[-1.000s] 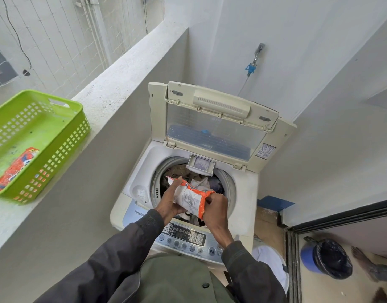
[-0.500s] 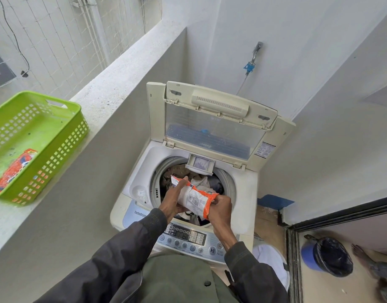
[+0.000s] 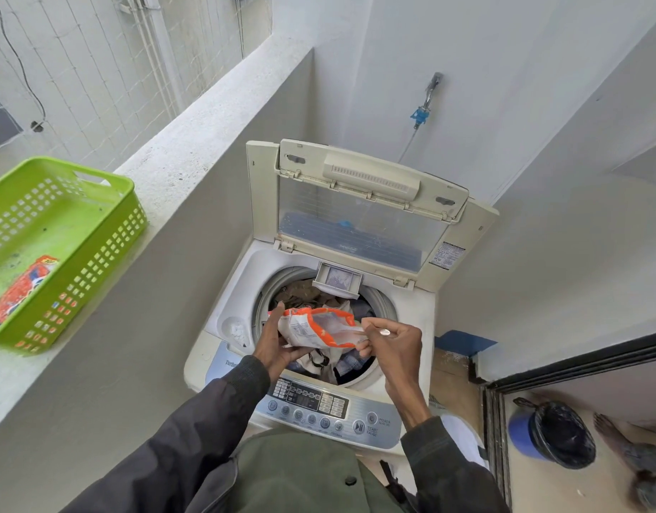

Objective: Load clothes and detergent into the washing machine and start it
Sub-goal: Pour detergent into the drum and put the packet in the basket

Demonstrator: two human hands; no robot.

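While the left hand (image 3: 278, 346) cups the detergent packet (image 3: 319, 327) over the drum (image 3: 382, 301), the right hand (image 3: 393, 346) pinches its edge.

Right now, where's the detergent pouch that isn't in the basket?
Head view, centre: the detergent pouch is held over the washing machine's open drum, above the clothes, left hand gripping its left end and right hand pinching its right edge.

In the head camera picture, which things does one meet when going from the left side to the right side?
green basket → left hand → detergent packet → right hand → blue bin
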